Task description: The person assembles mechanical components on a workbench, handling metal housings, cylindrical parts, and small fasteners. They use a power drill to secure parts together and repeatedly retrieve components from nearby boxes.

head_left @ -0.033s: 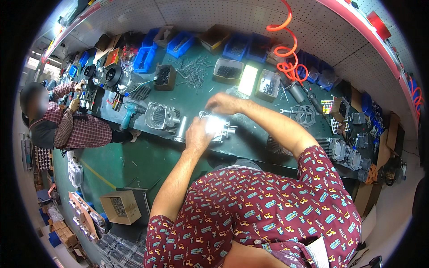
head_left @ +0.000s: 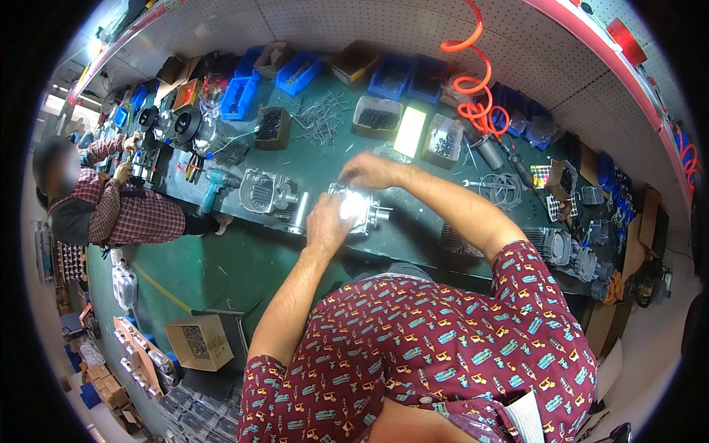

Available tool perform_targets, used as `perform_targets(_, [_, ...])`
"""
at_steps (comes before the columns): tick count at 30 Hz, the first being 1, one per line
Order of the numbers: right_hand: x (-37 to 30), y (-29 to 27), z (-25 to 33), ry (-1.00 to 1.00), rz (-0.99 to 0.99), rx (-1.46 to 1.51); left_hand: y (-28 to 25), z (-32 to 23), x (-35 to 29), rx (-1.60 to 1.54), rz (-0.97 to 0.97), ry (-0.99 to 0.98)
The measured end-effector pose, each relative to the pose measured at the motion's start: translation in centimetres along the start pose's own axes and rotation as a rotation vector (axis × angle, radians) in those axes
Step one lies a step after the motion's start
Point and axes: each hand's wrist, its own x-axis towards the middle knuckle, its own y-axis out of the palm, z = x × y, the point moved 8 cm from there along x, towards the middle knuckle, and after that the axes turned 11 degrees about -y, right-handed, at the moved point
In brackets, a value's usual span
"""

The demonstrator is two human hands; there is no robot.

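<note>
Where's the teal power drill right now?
In the head view, the teal power drill is left of centre, near the front edge of the green bench, just left of the grey finned metal housing.

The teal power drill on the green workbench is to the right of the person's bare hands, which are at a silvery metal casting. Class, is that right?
No: the head view shows the teal power drill on the green workbench to the left, not right, of the left hand and right hand, which are at a silvery metal casting.
</note>
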Motion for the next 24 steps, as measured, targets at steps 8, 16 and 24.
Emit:
perform_targets(8, [0.4, -0.1, 0.3, -0.075, 0.022, -0.027, 0.4, 0.5, 0.3, 0.004, -0.018, 0.024])
perform_targets(16, [0.5, 1.2, 0.6, -0.187, 0.058, -0.179, 1.6, 0.5, 0.5, 0.101, 0.051, 0.041])
perform_targets(24, [-0.5, 0.7, -1.4, 0.065, -0.07, 0.002, 2.2, 1.1, 0.6, 0.136, 0.125, 0.045])
